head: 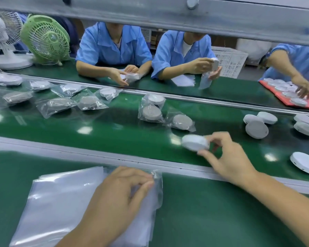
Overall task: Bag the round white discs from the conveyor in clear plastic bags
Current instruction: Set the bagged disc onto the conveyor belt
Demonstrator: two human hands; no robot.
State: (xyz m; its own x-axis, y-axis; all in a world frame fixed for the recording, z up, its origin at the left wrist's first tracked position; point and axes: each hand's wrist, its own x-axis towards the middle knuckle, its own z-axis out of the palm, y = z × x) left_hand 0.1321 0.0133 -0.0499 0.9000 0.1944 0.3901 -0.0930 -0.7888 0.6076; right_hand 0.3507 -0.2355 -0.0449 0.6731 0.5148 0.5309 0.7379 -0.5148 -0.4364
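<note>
The disc (194, 142) that matters is pinched by its rim in the right hand (228, 157), fingers above and thumb below. It hangs just over the near part of the conveyor (114, 132), lying nearly flat with a slight tilt. The bag (157, 184) it is meant for lies nearer the person and to the left, across the grey rail (78, 152), on top of the stack of bags (61, 196) on the near table. The left hand (121, 189) rests on that stack, wrist low, its curled fingers and thumb pinching the bag's far right corner. I cannot tell whether the mouth is open. The right arm reaches forward and inward, so the disc probably needs to travel back and left, edge first.
</note>
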